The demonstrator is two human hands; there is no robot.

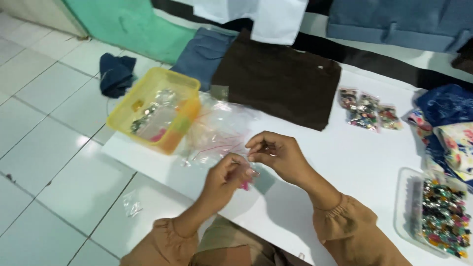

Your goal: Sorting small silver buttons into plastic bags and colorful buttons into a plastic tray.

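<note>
My left hand and my right hand meet over the near edge of a low white table. Both pinch a small clear plastic bag with a pink strip between their fingertips. What sits inside the bag is too small to make out. Just left of my hands lies a heap of empty clear zip bags. Tan sleeves cover both wrists.
A yellow plastic tub with small trinkets stands at the table's left corner. A clear tray of colourful beads is at the right, three filled small bags farther back. Brown cloth, blue fabrics and patterned cloth lie around. A stray bag lies on the tiled floor.
</note>
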